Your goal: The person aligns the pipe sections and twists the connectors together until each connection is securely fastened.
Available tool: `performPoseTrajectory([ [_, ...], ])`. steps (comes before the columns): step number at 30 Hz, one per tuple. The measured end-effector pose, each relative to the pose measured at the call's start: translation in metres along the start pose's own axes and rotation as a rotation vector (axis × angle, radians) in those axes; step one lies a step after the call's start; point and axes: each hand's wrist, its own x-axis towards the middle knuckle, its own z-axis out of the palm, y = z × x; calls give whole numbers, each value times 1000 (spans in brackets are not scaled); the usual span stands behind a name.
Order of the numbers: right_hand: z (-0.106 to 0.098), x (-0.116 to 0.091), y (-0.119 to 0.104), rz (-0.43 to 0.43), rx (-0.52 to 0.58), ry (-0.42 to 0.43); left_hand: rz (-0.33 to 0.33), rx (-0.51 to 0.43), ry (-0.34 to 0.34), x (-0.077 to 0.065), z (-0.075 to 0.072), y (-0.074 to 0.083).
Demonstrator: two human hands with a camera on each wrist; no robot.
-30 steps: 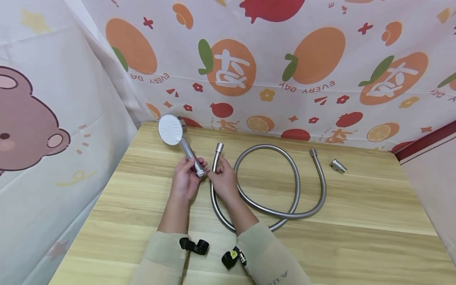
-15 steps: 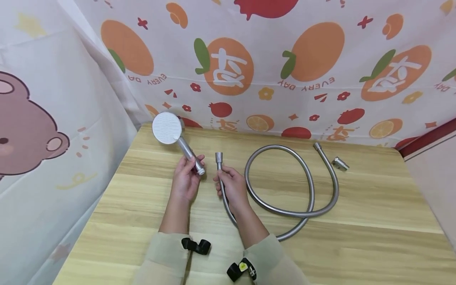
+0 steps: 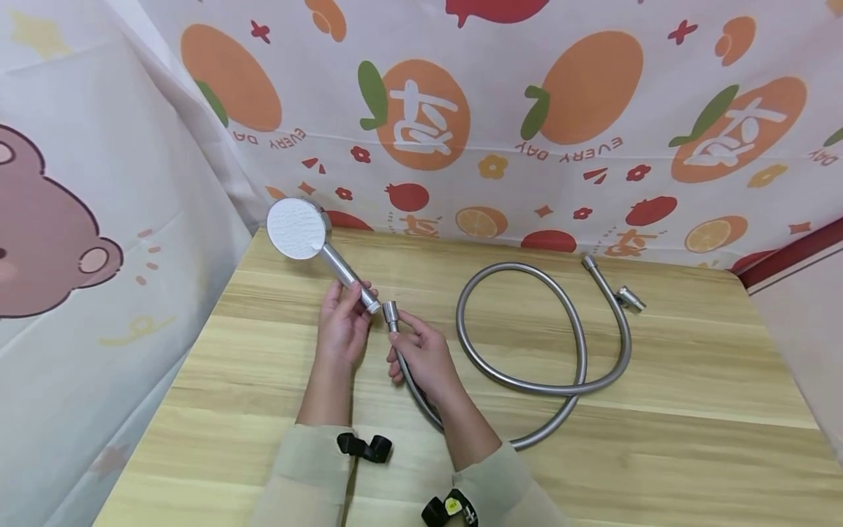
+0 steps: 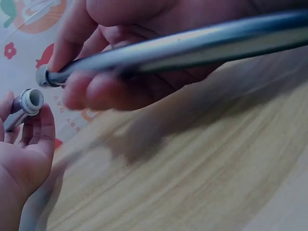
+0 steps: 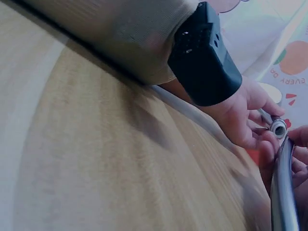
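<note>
A round shower head (image 3: pixel 297 228) with a white face and a silver handle (image 3: pixel 341 265) is in my left hand (image 3: pixel 342 333). Thumb and fingers grip the handle near its lower end, leaving the pale threaded tip (image 4: pixel 33 101) exposed. My right hand (image 3: pixel 424 359) holds a grey metal shower hose (image 3: pixel 571 307) just below its end connector (image 3: pixel 391 313). This connector points up, close beside the threaded tip. In the right wrist view, the tip's round opening (image 5: pixel 278 129) faces the camera, near the hose held at the right edge.
The hose loops across the wooden table (image 3: pixel 685 380), its other end lying at the back right. Beside that end lies a small silver fitting (image 3: pixel 631 298). Fruit-print cloth (image 3: pixel 500 117) hangs behind the table. A bear-print cloth (image 3: pixel 59 219) is on the left.
My right hand has taken the hose below its connector and brought that end down beside the handle's tip. The hose loop has shifted right. The shower head has moved slightly left.
</note>
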Motion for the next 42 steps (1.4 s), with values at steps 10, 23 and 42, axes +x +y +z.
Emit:
performPoseTrajectory([
  [10, 6, -1, -4, 40, 132, 74, 20, -33, -42, 2, 3, 0],
  [23, 8, -4, 6, 36, 24, -23, 5, -11, -60, -2, 8, -4],
  [42, 5, -2, 8, 52, 56, -9, -37, 58, -129, -4, 6, -9],
])
